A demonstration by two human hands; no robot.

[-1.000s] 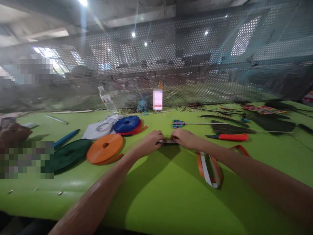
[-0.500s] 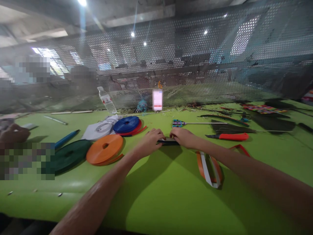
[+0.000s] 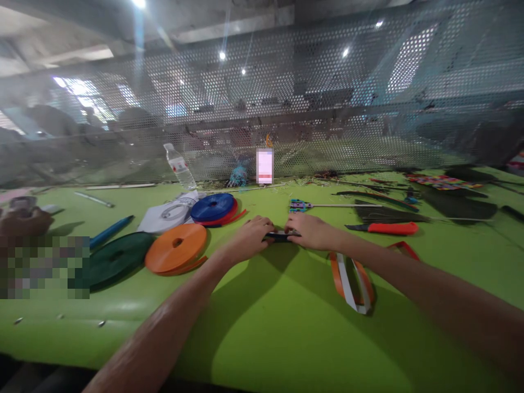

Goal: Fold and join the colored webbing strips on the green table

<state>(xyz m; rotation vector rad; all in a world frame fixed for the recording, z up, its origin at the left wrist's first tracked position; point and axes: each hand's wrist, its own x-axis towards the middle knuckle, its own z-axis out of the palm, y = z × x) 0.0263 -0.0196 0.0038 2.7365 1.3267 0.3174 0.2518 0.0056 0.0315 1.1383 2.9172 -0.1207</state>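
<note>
My left hand (image 3: 248, 238) and my right hand (image 3: 310, 231) meet near the middle of the green table (image 3: 286, 327). Both have their fingers curled around the ends of a short dark strip (image 3: 280, 236) held between them, just above the tabletop. An orange and white strap loop (image 3: 350, 281) lies under my right forearm. An orange tape roll (image 3: 175, 249) sits left of my left hand.
A blue roll (image 3: 212, 207) on a red one, a dark green roll (image 3: 117, 261), a blue pen (image 3: 109, 231), a red-handled knife (image 3: 385, 228) and a water bottle (image 3: 179, 166) lie about. Perforated mesh (image 3: 311, 109) walls the far edge. Another person's hand (image 3: 24, 221) is at the left.
My hands stay together on the dark strip, shifting only slightly. The person's hand at the left edge has moved a little.
</note>
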